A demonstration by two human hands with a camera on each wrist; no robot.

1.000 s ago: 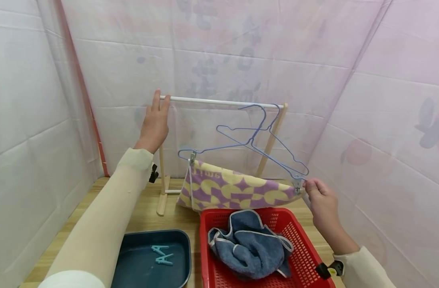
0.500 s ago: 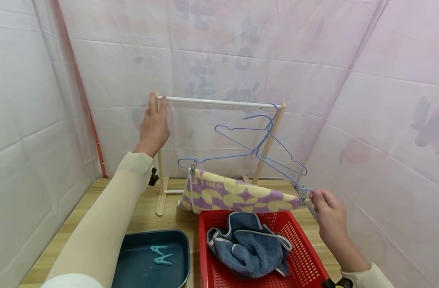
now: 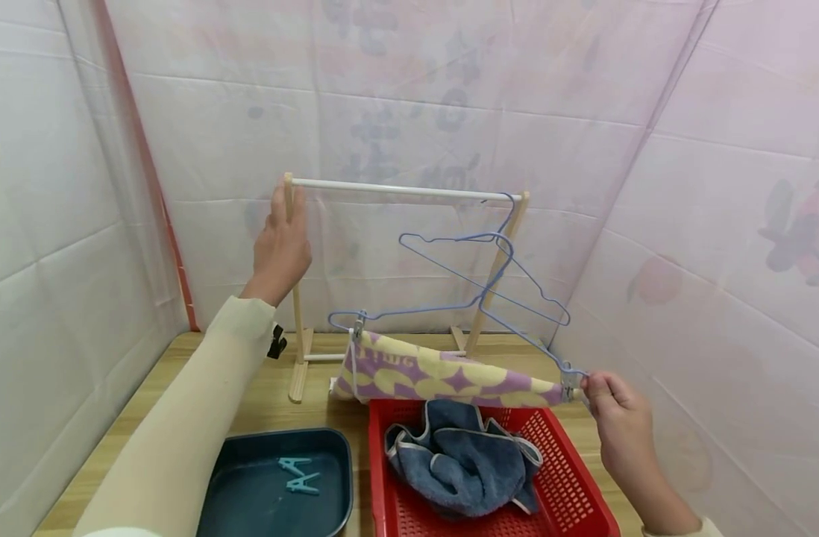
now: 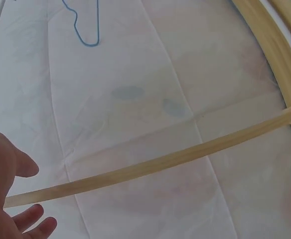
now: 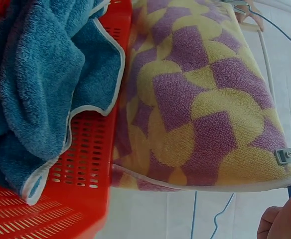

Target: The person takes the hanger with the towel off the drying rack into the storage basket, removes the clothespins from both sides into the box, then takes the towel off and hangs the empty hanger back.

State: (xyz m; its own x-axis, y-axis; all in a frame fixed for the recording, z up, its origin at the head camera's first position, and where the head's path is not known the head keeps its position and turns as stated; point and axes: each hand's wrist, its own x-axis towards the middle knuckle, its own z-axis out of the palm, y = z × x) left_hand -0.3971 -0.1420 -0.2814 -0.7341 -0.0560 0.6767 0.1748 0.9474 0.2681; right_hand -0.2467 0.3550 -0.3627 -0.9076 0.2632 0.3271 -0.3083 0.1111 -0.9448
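Observation:
My right hand (image 3: 623,425) pinches the right end of a blue wire hanger (image 3: 426,309). A purple and yellow towel (image 3: 443,374) hangs from this hanger by a metal clip (image 5: 289,156) at each end, its lower edge partly behind the red basket. The hanger tilts down to the right, and its hook is off the rail. At the left post of the drying rack (image 3: 409,189) is my left hand (image 3: 282,246), fingers extended. In the left wrist view the thumb and fingers stand apart on either side of the wooden post (image 4: 150,167).
A second blue hanger (image 3: 550,302) hangs at the rail's right end. In front, the red basket (image 3: 377,477) holds a crumpled blue towel (image 3: 470,470). A dark tray (image 3: 345,447) with light blue clothespins (image 3: 302,483) stands left of it. Sheets wall off the sides and back.
My right hand has moved down and slightly right, lowering the hanger and towel; the hook has dropped from near rail height to well below it. My left hand has slid slightly down the post.

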